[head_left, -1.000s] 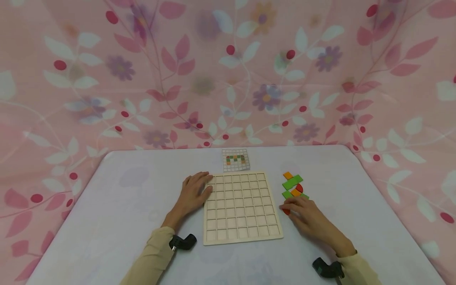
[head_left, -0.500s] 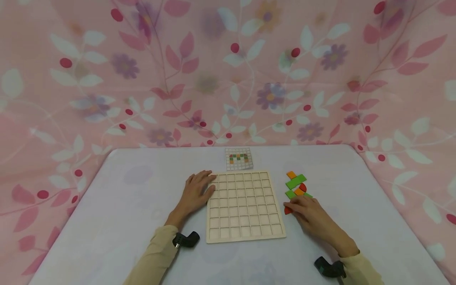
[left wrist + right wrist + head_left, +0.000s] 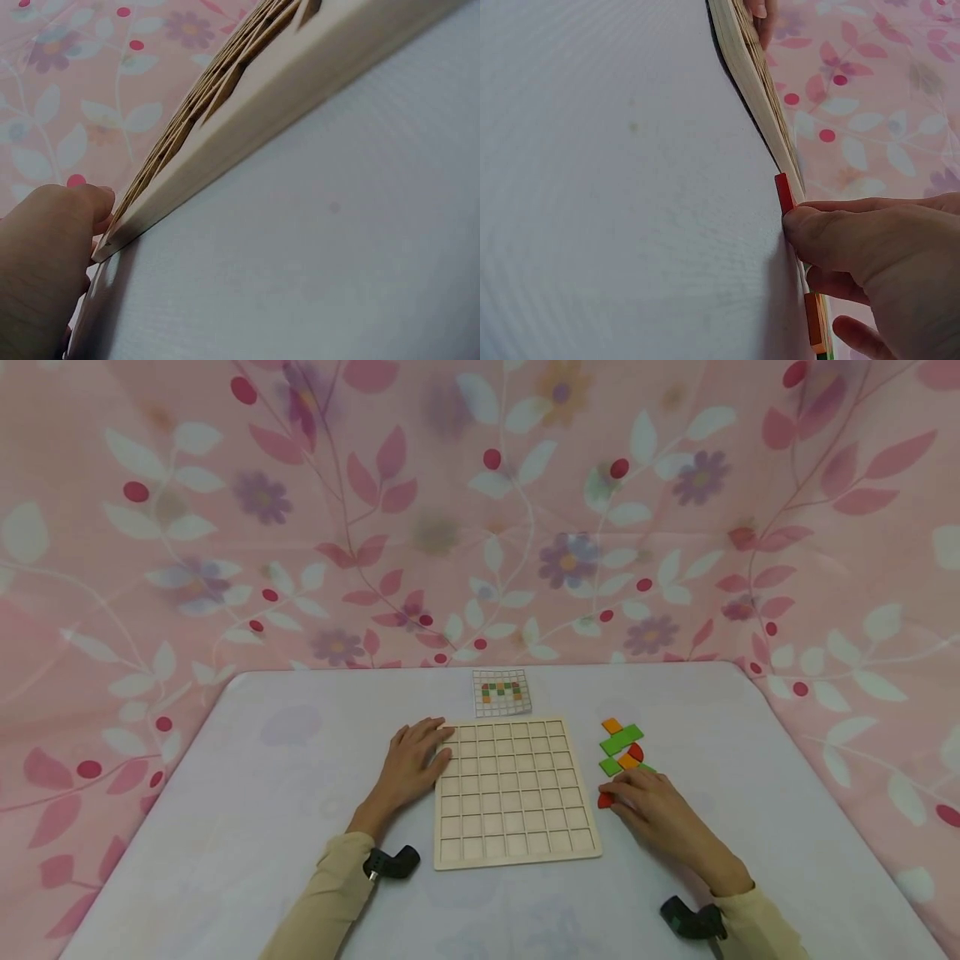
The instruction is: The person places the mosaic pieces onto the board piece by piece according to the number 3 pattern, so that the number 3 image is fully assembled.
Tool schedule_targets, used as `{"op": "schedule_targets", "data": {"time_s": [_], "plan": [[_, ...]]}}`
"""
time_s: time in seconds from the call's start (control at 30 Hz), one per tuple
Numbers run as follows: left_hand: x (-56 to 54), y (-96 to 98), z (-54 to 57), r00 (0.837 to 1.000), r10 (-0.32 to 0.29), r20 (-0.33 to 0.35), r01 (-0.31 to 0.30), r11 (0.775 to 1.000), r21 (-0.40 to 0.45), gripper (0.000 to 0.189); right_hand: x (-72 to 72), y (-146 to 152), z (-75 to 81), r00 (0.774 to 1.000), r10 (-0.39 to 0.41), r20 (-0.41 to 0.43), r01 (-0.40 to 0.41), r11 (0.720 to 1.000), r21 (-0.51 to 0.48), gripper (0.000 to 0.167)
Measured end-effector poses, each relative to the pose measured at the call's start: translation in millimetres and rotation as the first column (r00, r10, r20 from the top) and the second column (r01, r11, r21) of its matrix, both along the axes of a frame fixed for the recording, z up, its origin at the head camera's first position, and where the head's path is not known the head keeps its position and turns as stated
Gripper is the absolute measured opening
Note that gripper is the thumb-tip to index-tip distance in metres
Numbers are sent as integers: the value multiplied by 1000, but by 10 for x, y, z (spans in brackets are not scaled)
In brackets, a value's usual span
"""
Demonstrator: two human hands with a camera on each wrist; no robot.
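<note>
A wooden grid board (image 3: 517,793) lies in the middle of the table, its cells bare. My left hand (image 3: 411,768) rests on its upper left edge, fingers spread and relaxed. In the left wrist view the fingers of this left hand (image 3: 52,247) reach the board's far corner (image 3: 135,221). My right hand (image 3: 660,814) is right of the board and pinches a red quarter-round tile (image 3: 605,800) between thumb and forefinger. The right wrist view shows that red tile (image 3: 785,193) on edge at the fingertips, close to the table. The other right fingers are loosely bent.
Beyond my right fingers lies a loose group of tiles: green (image 3: 622,739), orange (image 3: 612,726) and another red tile (image 3: 636,752). A pattern card (image 3: 502,693) with a coloured grid lies behind the board. A pink floral cloth (image 3: 480,527) hangs at the table's far edge.
My right fingers have shifted slightly, and more of the red tile now shows beside them. My left hand stays on the board's edge. The head view has shifted a little.
</note>
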State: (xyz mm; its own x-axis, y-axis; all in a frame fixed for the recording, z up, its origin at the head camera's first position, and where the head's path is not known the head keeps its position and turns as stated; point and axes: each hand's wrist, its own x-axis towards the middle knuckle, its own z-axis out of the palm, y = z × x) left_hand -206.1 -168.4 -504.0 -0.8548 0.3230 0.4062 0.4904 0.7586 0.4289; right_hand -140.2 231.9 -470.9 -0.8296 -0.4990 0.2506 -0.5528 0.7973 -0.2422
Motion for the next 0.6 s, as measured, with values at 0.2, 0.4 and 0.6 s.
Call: {"op": "schedule_targets", "data": {"time_s": [0.2, 0.4, 0.6], "plan": [[1, -3, 7, 1000, 2, 13, -3, 1000, 3, 38, -4, 6, -10, 1000, -1, -16, 1, 1000, -4, 29], [4, -3, -2, 1000, 3, 17, -4, 1000, 7, 38, -1, 5, -14, 1000, -3, -11, 3, 1000, 1, 26], [-2, 0, 4, 1000, 5, 20, -5, 1000, 2, 39, -14, -3, -2, 999, -26, 21, 26, 1000, -2, 26]]}}
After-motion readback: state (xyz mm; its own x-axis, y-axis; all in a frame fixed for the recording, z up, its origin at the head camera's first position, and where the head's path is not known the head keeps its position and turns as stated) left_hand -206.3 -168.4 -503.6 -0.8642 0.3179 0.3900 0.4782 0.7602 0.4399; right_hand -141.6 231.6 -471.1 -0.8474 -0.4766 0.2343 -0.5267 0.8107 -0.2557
